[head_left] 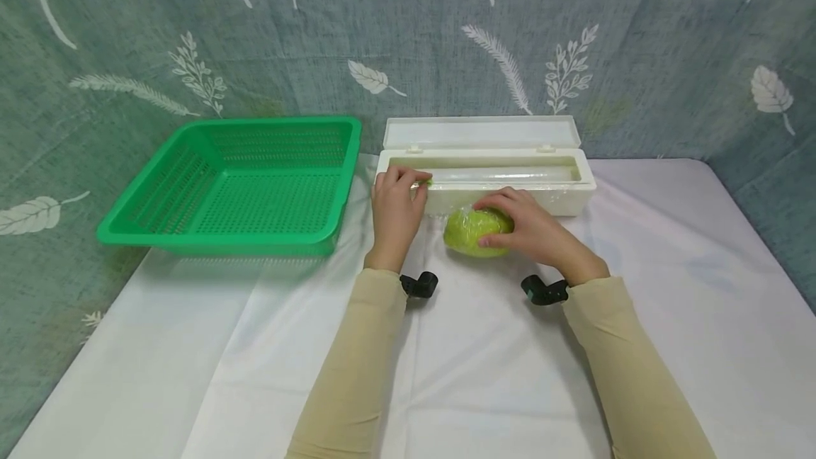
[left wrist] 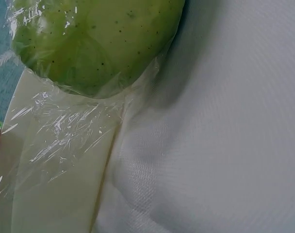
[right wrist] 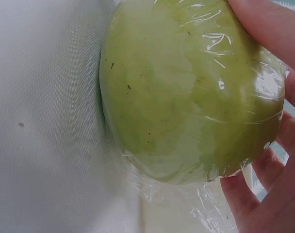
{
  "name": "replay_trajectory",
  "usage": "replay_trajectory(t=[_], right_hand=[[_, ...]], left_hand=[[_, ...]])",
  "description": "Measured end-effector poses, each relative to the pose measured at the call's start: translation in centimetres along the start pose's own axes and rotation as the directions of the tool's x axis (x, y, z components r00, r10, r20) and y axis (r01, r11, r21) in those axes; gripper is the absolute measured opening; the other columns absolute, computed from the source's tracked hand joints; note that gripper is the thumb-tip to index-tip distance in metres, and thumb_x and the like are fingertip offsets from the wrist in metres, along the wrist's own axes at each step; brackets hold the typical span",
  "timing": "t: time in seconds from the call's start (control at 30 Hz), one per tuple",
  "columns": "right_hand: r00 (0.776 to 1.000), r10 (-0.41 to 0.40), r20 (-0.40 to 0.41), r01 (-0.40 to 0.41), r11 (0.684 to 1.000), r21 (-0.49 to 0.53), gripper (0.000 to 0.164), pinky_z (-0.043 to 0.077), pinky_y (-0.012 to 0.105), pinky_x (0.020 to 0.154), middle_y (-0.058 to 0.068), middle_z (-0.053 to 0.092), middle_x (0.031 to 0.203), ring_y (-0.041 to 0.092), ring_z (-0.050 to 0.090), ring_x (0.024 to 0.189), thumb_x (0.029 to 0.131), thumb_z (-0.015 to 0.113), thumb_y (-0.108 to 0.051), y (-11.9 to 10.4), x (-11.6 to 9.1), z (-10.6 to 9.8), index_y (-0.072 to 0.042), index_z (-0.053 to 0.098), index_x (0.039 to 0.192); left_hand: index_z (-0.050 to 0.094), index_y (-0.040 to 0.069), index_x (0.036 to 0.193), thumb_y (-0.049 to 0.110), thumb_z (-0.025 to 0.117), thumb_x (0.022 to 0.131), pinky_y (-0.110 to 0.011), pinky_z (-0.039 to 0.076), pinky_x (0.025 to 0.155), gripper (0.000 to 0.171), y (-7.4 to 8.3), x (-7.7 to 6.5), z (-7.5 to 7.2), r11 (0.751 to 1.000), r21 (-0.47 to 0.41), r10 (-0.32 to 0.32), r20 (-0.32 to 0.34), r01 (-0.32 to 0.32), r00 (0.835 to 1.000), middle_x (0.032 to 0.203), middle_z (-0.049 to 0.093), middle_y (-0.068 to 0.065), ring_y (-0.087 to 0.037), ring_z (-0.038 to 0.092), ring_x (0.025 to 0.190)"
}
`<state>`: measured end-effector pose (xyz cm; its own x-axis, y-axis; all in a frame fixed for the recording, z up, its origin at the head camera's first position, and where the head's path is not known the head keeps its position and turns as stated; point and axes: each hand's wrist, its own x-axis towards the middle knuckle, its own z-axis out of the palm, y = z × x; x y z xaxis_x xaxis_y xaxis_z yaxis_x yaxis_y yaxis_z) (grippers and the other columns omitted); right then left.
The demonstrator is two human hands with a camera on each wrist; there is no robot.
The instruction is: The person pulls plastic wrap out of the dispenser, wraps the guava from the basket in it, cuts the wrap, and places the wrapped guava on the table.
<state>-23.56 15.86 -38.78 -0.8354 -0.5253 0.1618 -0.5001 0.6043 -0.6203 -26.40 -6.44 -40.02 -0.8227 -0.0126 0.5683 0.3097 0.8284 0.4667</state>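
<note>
Clamping the fingers of the right hand [head_left: 525, 227] on the wrapped green fruit [head_left: 464, 234], just before the white box [head_left: 576, 198] near the far edge of the counter [head_left: 478, 374].
Pinching a green tab [head_left: 429, 181] toward the box's left end with the left hand [head_left: 394, 205]; could tear the wrinkled film [left wrist: 72, 131] askew by tugging unevenly, or let the fruit roll by loosening.

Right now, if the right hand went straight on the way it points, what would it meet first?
Past the green fruit it holds, the right hand would probably meet the front of the white box, where clear film shows; the gap is hard to judge.
</note>
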Motion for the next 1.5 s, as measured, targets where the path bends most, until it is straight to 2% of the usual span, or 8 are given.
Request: replay_trajectory(t=[0.13, 0.33, 0.57, 0.97, 1.1, 1.27, 1.4, 1.5], right_hand=[[1.0, -0.004, 0.002, 0.005, 1.0, -0.007, 0.055, 0.029, 0.042, 0.093, -0.002, 0.046, 0.119, 0.021, 0.036, 0.11, 0.07, 0.073, -0.04, 0.0, 0.0, 0.0, -0.022, 0.053, 0.118], [1.0, -0.008, 0.0, 0.008, 0.999, -0.046, 0.055, 0.028, 0.044, 0.094, 0.0, 0.047, 0.119, 0.023, 0.037, 0.113, 0.07, 0.072, -0.042, -0.2, 0.3, -0.2, -0.021, 0.054, 0.118], [1.0, 0.002, 0.005, -0.002, 1.0, -0.025, 0.055, 0.029, 0.043, 0.094, 0.0, 0.047, 0.12, 0.022, 0.037, 0.112, 0.07, 0.073, -0.04, -0.2, 0.2, -0.1, -0.02, 0.054, 0.118], [1.0, 0.006, 0.002, -0.006, 1.0, -0.02, 0.054, 0.029, 0.042, 0.094, -0.001, 0.046, 0.119, 0.021, 0.037, 0.111, 0.07, 0.073, -0.039, -0.2, 0.1, 0.2, -0.021, 0.054, 0.117], [1.0, -0.004, -0.008, 0.003, 1.0, -0.017, 0.054, 0.029, 0.042, 0.094, -0.001, 0.046, 0.119, 0.021, 0.037, 0.111, 0.07, 0.073, -0.039, -0.1, 0.1, 0.2, -0.021, 0.054, 0.117], [1.0, -0.004, 0.005, 0.004, 1.0, -0.009, 0.055, 0.028, 0.043, 0.094, -0.001, 0.046, 0.12, 0.021, 0.036, 0.112, 0.07, 0.072, -0.04, 0.0, 0.1, 0.3, -0.021, 0.054, 0.118], [1.0, -0.007, -0.003, 0.007, 1.0, -0.01, 0.054, 0.029, 0.042, 0.094, -0.002, 0.047, 0.118, 0.021, 0.037, 0.111, 0.07, 0.073, -0.04, 0.0, 0.1, 0.3, -0.022, 0.054, 0.117], [1.0, -0.01, -0.013, 0.01, 1.0, -0.014, 0.054, 0.029, 0.042, 0.094, -0.003, 0.047, 0.118, 0.021, 0.037, 0.111, 0.069, 0.073, -0.04, 0.1, 0.1, 0.3, -0.022, 0.054, 0.117]], left_hand=[[0.068, 0.02, 0.095, 0.022, 0.062, 0.084, -0.034, 0.032, 0.081, 0.012, 0.0, 0.0, 0.0, 1.0, -0.01, -0.011, 0.026, 0.011, 1.0, 0.096, 0.053, 0.001, -0.02, 0.045, 0.092], [0.068, 0.022, 0.095, 0.022, 0.062, 0.085, -0.033, 0.032, 0.081, 0.012, -0.1, 0.1, 0.2, 1.0, -0.012, -0.002, 0.006, 0.002, 1.0, 0.095, 0.053, 0.003, -0.019, 0.044, 0.089], [0.069, 0.022, 0.096, 0.02, 0.062, 0.084, -0.035, 0.031, 0.08, 0.013, 0.1, -0.1, 0.0, 1.0, -0.028, 0.004, 0.013, -0.003, 1.0, 0.096, 0.055, 0.003, -0.02, 0.044, 0.091], [0.07, 0.025, 0.097, 0.011, 0.059, 0.086, -0.038, 0.026, 0.089, 0.021, 0.2, -0.2, 0.1, 0.999, -0.036, 0.02, 0.024, -0.02, 1.0, 0.098, 0.057, 0.005, -0.018, 0.044, 0.093], [0.07, 0.025, 0.099, 0.012, 0.06, 0.085, -0.038, 0.026, 0.088, 0.022, 0.6, -0.1, -0.2, 1.0, -0.002, 0.008, 0.061, -0.008, 0.998, 0.099, 0.056, 0.005, -0.017, 0.044, 0.095], [0.069, 0.024, 0.1, 0.018, 0.061, 0.084, -0.039, 0.028, 0.083, 0.019, 1.7, -0.1, -1.0, 0.995, 0.095, -0.03, 0.129, 0.018, 0.991, 0.102, 0.056, 0.002, -0.019, 0.043, 0.099], [0.069, 0.022, 0.101, 0.02, 0.059, 0.085, -0.04, 0.027, 0.083, 0.019, 2.6, -0.1, -1.3, 0.986, 0.166, -0.023, 0.143, -0.001, 0.989, 0.104, 0.056, 0.0, -0.021, 0.041, 0.102], [0.069, 0.018, 0.101, 0.019, 0.059, 0.085, -0.037, 0.032, 0.084, 0.019, 2.9, 0.0, -1.3, 0.984, 0.173, 0.002, 0.145, -0.028, 0.989, 0.103, 0.057, -0.004, -0.022, 0.043, 0.1]])
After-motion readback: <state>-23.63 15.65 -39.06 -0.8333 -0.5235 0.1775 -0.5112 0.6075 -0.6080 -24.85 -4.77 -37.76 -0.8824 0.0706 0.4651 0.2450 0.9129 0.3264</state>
